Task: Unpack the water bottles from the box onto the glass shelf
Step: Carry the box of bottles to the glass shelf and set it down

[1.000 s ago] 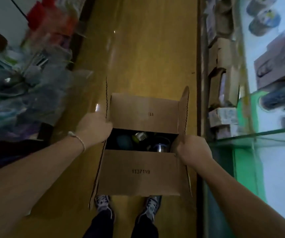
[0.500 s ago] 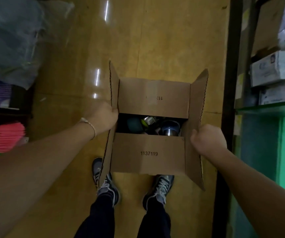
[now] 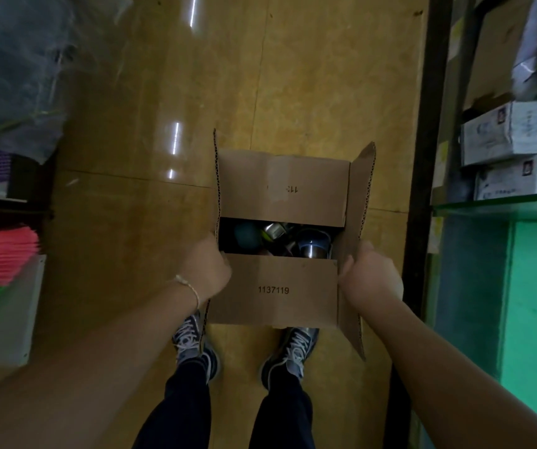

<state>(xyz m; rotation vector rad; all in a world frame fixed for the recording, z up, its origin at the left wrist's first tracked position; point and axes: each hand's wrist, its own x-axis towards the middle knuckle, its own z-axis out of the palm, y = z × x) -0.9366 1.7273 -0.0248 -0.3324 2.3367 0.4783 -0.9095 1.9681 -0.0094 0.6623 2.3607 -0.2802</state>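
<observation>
A brown cardboard box (image 3: 277, 290) marked 1137119 hangs in front of me above the floor, over my shoes. Its two long flaps lie half closed, leaving a gap where several water bottles (image 3: 312, 246) show, metal and blue ones among them. My left hand (image 3: 207, 270) grips the box's left edge by the upright side flap. My right hand (image 3: 369, 273) grips the right side flap, which folds outward. The glass shelf (image 3: 500, 205) juts in at the right, level with the box's far end.
White product boxes (image 3: 516, 134) are stacked on the glass shelf. A dark shelf post (image 3: 426, 157) runs beside the box on the right. Plastic-wrapped goods (image 3: 14, 69) and pink stacked items (image 3: 1, 254) stand at the left. The yellow floor (image 3: 293, 76) stretches ahead.
The view has swung down and toward the shelf; the box has come closer to me. The right flap has folded outward. Both hands keep their hold.
</observation>
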